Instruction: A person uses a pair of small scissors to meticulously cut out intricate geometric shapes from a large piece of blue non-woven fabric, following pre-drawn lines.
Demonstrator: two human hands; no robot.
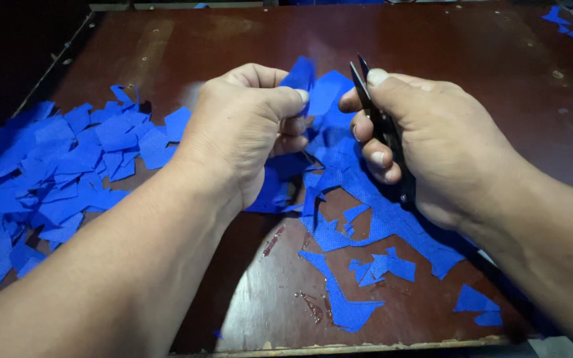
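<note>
My left hand (243, 126) pinches a piece of blue fabric (323, 142) between thumb and fingers, holding it up over the table. My right hand (426, 136) grips small black thread snips (374, 109), with their blades pointing up and away, just right of the held fabric. The snips' blades look closed or nearly so. The fabric hangs down between both hands and spreads onto the table beneath them.
A heap of cut blue fabric scraps (54, 179) lies at the left on the dark brown wooden table (445, 40). Smaller blue offcuts (379, 268) lie near the table's front edge. More blue bits (568, 26) sit at the far right corner.
</note>
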